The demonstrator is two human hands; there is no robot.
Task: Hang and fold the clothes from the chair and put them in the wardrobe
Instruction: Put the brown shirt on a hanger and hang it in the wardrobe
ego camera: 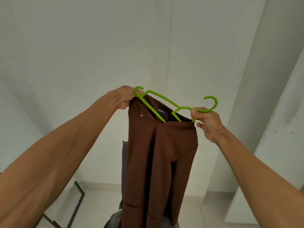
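Note:
A brown pair of trousers point(158, 162) hangs down in front of me at mid-frame, its waistband held up high, with a dark label showing inside. A bright green plastic hanger point(166, 99) is partly pushed into the waistband, hook pointing right. My left hand point(127, 97) pinches the left end of the hanger together with the waistband's left corner. My right hand point(207, 122) grips the hanger just below its hook, beside the waistband's right corner. Both arms are stretched out and raised.
A grey chair back point(123, 162) with grey cloth at its base point(113, 219) stands behind the trousers. A dark metal frame point(77, 201) leans at the lower left. White walls and a white panel point(279, 112) on the right surround the spot.

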